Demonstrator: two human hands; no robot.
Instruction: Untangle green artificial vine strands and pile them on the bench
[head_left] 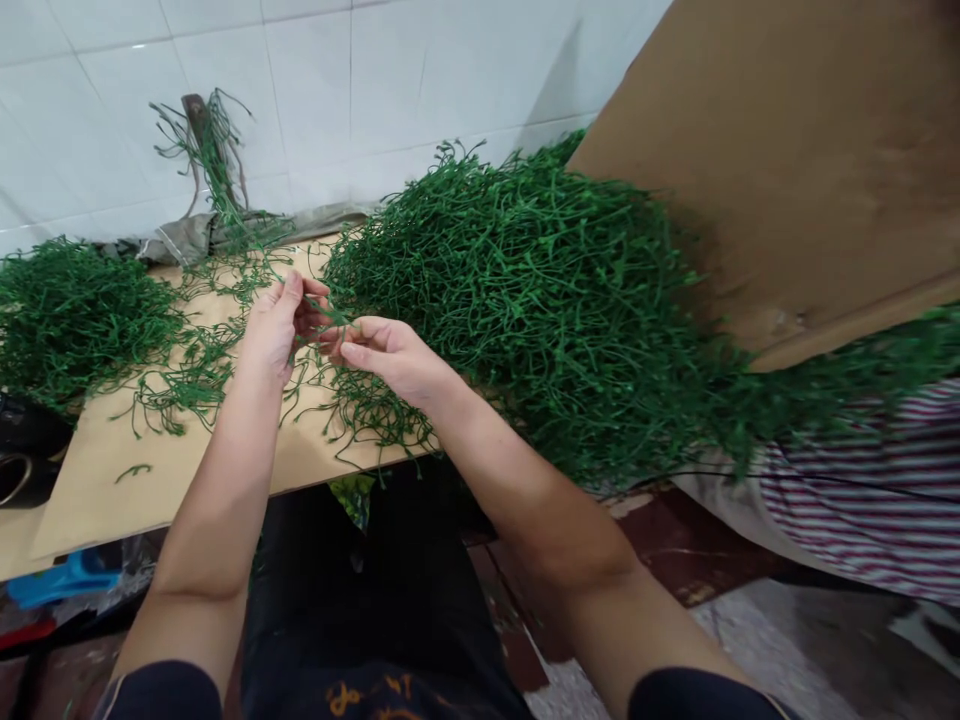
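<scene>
My left hand (279, 318) and my right hand (386, 352) meet over a cardboard sheet (105, 470), fingers pinched together on a thin green plastic sprig (330, 325) between them. Right behind my right hand rises a big heap of the same green sprigs (555, 290). A smaller heap of green sprigs (67, 310) lies at the far left. Loose sprigs (187, 375) are scattered on the cardboard under and beside my left hand.
A large cardboard box (780, 160) leans in from the upper right, over a striped sack (870, 490). White tiled wall (337, 90) stands behind. A branch with green strands (210, 160) rests against it. Blue plastic item (64, 578) and dark objects (26, 450) sit low left.
</scene>
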